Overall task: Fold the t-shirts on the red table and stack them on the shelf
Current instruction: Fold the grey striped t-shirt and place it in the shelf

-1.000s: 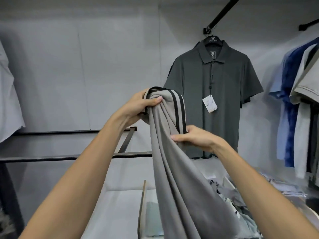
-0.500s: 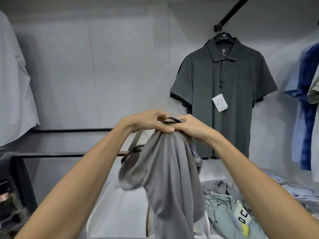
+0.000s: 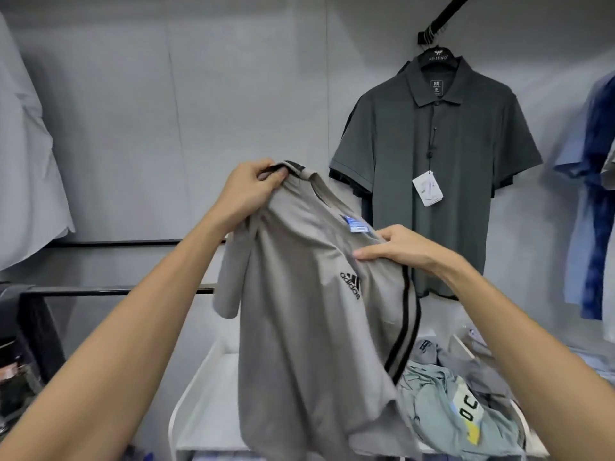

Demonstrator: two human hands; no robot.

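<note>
Two hands carry the grey shirt [image 3: 309,314] in the air above the white tray [image 3: 199,387]; nothing else supports it. My left hand [image 3: 248,191] pinches one shoulder by the dark trim, fingers curled round the fabric. My right hand [image 3: 402,249] grips the other shoulder, thumb on the front. The knit looks light, soft and limp: it sags between the grips and will not hold shape. Best hold, I judge, is at both shoulder seams. The front faces me, collar up, hem down; the long axis hangs near vertical, tilted down to my right.
</note>
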